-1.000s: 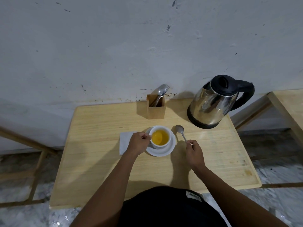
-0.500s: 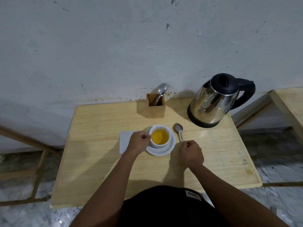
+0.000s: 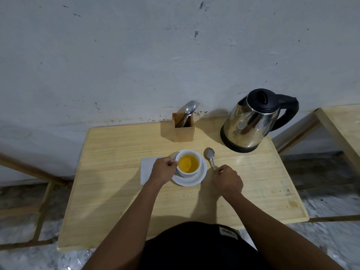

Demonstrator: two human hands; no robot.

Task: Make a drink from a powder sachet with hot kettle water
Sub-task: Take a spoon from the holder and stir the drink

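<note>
Grip, left hand (image 3: 164, 169): our curled fingers hold the white ceramic cup (image 3: 187, 173) at its 9 o'clock side. The cup holds yellow drink and stands on a white saucer (image 3: 191, 182).

Grip, right hand (image 3: 228, 181): we pinch the handle end of the steel teaspoon (image 3: 210, 155), whose bowl is at the saucer's 2 o'clock.

Step, as we judge: stirring is done and the spoon is being set down. Next calls for a gentle release.

Against a second ago: the right hand is slightly nearer the saucer and the spoon lies straighter.
</note>
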